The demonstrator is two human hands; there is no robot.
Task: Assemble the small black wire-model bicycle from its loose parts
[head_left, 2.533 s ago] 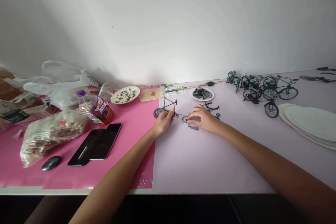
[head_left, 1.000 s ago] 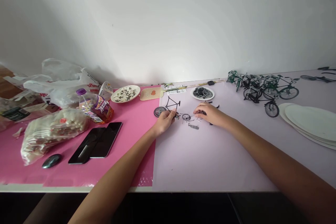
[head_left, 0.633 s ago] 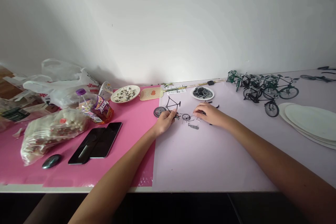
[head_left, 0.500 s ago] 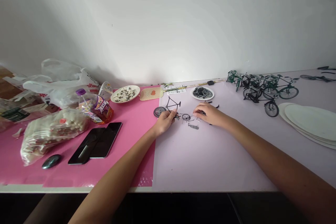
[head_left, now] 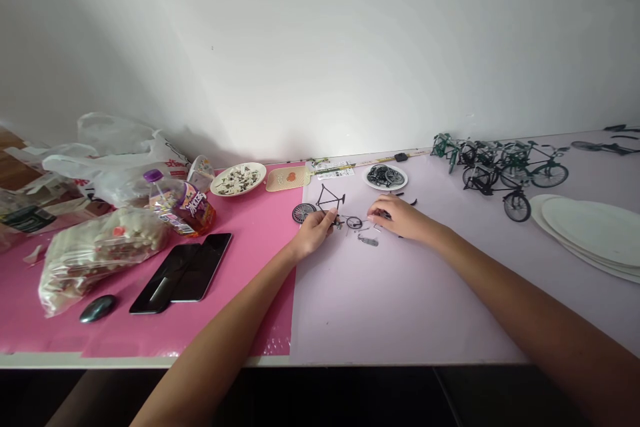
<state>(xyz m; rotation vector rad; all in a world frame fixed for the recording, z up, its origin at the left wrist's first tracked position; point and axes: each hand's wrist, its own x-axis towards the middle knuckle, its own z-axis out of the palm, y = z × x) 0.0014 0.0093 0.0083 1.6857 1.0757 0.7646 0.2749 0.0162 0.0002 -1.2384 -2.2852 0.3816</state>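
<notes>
Between the thumb and fingers of my left hand is a dark miniature bicycle frame, tilted up. A spoked toy wheel shows just left of it, partly behind my hand. My right hand is closed, fingertips pinched together low over the table; anything in them is too small or hidden to make out. Small loose parts lie between my hands: a round chainring-like piece, thin bits, and a flat grey piece. Dark curved parts lie partly behind my right hand.
A dish of black bicycle parts stands at the back. Several assembled toy bicycles and stacked white plates are at right. At left are two phones, a bottle, a filled plastic bag and a plate of pieces.
</notes>
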